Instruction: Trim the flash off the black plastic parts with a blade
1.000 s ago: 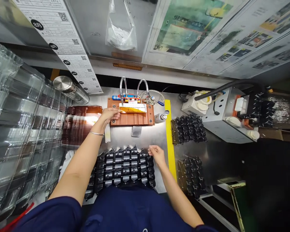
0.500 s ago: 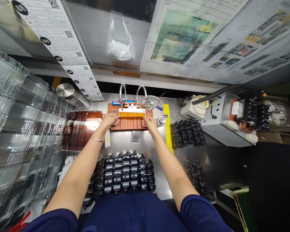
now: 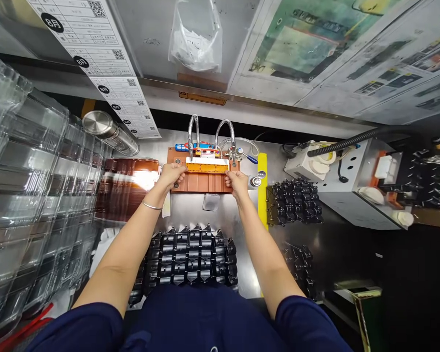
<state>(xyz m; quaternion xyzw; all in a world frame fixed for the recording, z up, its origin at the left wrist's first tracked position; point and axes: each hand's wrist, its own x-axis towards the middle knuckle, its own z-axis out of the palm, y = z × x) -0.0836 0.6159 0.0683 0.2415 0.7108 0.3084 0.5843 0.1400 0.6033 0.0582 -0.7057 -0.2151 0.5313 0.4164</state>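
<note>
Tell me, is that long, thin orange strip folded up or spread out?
Spread out. The long orange strip runs straight across the rectangular brown fixture, the left hand at one end, the right hand at the other.

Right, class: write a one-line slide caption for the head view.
Left hand and right hand at opposite ends of an orange strip over a brown fixture.

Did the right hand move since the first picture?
Yes, forward: the right hand was short of the brown block, and now it's at the block's right side, by the orange strip's end.
</note>
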